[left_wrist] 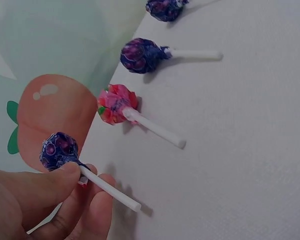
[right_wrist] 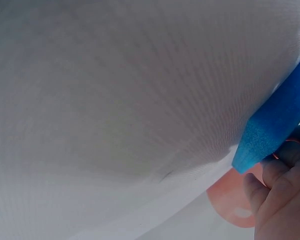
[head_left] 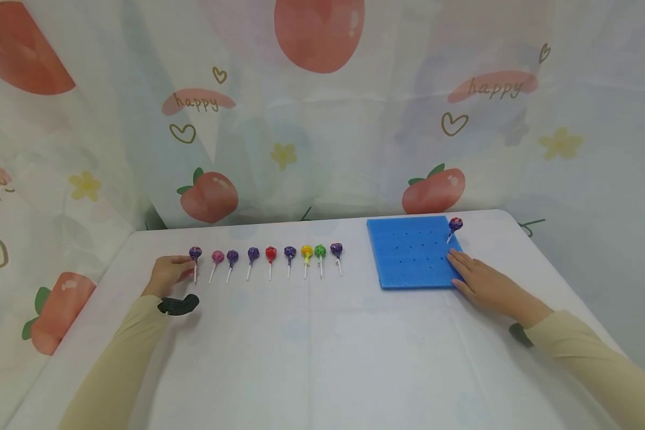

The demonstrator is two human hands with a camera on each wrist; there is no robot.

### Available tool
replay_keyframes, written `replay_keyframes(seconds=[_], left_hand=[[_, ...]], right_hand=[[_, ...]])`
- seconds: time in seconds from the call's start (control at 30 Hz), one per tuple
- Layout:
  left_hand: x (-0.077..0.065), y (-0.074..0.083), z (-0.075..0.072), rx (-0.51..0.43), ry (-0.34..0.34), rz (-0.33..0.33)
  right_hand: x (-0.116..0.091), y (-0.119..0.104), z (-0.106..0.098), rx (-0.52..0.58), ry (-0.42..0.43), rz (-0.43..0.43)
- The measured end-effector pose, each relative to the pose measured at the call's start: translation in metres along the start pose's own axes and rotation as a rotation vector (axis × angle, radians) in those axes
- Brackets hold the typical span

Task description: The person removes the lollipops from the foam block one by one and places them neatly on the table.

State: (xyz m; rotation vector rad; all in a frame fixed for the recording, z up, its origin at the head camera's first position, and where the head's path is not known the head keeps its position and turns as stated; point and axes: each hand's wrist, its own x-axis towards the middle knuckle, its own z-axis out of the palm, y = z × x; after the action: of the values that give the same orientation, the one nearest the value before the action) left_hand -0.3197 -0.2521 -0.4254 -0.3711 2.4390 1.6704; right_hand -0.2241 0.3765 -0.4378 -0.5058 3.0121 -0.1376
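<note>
At the left end of the table my left hand point(head_left: 169, 273) pinches a dark purple lollipop point(left_wrist: 59, 151) between thumb and fingers, just below its wrapped head. In the left wrist view its white stick points down to the right, with a shadow beside it on the cloth. Closest to that hand lies a pink lollipop point(head_left: 217, 257). On the right, my right hand point(head_left: 481, 280) rests with straight fingers on the right edge of a blue board point(head_left: 408, 272) with rows of small holes. A purple and red lollipop point(head_left: 455, 224) stands in the board's far right corner.
Between the hands, several lollipops lie in a row, among them a red one point(head_left: 271, 254), a yellow one point(head_left: 307, 252) and a green one point(head_left: 319, 251). A white cloth covers the table point(head_left: 279, 358). Behind it hangs a peach-patterned curtain point(head_left: 322, 137).
</note>
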Motion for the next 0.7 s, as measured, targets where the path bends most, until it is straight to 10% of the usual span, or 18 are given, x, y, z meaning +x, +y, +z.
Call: replay_keyframes(seconds=[0.7], left_hand=[[0.014,-0.005,0.006,0.253,0.053,-0.049]], right_hand=[[0.002,0.002,0.001,-0.005,-0.011,0.003]])
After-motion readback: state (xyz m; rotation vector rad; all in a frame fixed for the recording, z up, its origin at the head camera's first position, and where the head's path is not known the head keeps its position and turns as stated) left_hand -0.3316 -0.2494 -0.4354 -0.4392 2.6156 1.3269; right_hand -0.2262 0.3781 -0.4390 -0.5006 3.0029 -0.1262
